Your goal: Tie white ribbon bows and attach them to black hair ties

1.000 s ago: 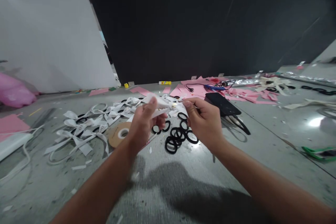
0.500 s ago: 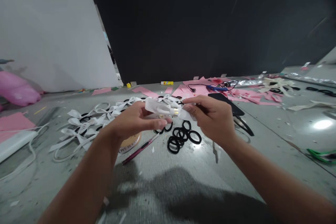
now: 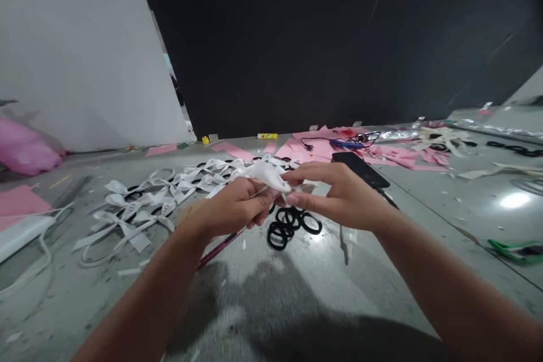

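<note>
A piece of white ribbon (image 3: 265, 174) is pinched between both my hands above a grey table (image 3: 297, 294). My left hand (image 3: 233, 210) is closed on its left part. My right hand (image 3: 339, 195) grips its right end with thumb and fingers. Right below the hands lies a heap of several black hair ties (image 3: 291, 224). A pile of finished white ribbon bows (image 3: 148, 201) on black ties spreads to the left of my left hand.
A pink-handled tool (image 3: 218, 248) lies under my left wrist. A black phone (image 3: 360, 168) and pink paper scraps (image 3: 322, 144) sit behind my right hand. A white cable (image 3: 25, 237) is at the left, a green item (image 3: 515, 249) at the right edge.
The ribbon piece has gone from a stretched strip to a bunched fold between the hands. Both hands have drawn closer together and slightly lower.
</note>
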### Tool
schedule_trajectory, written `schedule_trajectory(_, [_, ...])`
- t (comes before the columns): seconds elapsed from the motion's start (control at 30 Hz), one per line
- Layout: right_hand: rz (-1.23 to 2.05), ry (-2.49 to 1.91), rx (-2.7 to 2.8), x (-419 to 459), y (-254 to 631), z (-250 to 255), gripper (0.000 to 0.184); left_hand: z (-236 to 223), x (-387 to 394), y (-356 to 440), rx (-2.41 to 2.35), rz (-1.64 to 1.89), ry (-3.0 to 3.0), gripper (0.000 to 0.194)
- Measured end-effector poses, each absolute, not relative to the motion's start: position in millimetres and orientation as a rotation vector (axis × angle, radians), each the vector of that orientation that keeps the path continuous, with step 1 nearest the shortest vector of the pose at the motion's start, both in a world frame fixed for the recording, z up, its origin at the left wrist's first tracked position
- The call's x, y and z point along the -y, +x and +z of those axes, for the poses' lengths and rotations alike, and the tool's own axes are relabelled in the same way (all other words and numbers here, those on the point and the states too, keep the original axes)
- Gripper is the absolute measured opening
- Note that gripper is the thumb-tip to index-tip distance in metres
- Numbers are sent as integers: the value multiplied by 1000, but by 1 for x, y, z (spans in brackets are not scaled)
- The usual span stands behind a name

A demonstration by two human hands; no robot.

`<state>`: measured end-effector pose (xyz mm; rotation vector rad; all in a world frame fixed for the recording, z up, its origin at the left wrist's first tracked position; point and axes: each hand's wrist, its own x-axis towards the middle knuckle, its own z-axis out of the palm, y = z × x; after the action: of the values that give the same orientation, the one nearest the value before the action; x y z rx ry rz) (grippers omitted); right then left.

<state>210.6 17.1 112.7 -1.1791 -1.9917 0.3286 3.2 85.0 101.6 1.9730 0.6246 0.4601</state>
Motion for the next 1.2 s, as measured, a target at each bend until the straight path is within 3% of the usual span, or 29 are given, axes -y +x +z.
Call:
schedule_trajectory(0.13, [388,-1202,2074,-17,208,111,32,105,-81,4,-647,435,2149,47])
schedule_trajectory(0.4, [527,-1230,1678,-22,205,101,35,91,-74,17,-662,698,2086,33])
schedule_trajectory(0.5, [384,-1243,1731,-23,202,100,26,91,-74,14,-712,790,2191,13])
schedule_trajectory(0.63, [263,-1270,1782,-19,197,101,5,107,-73,3,-718,595,2206,43])
schedule_trajectory(0.83, [324,-1261,1809,-13,189,102,10,109,-70,12,-675,751,1949,17])
schedule_trajectory(1.0, [530,-1194,1565,-15,189,100,26,93,-68,26,-718,1032,1709,40])
schedule_trajectory(1.1, [589,-1208,1456,-17,188,95,23,84,-67,32,-784,1098,1585,42])
schedule_trajectory(1.2, [441,-1227,1418,-18,184,87,19,78,-67,39,-695,1135,1386,39])
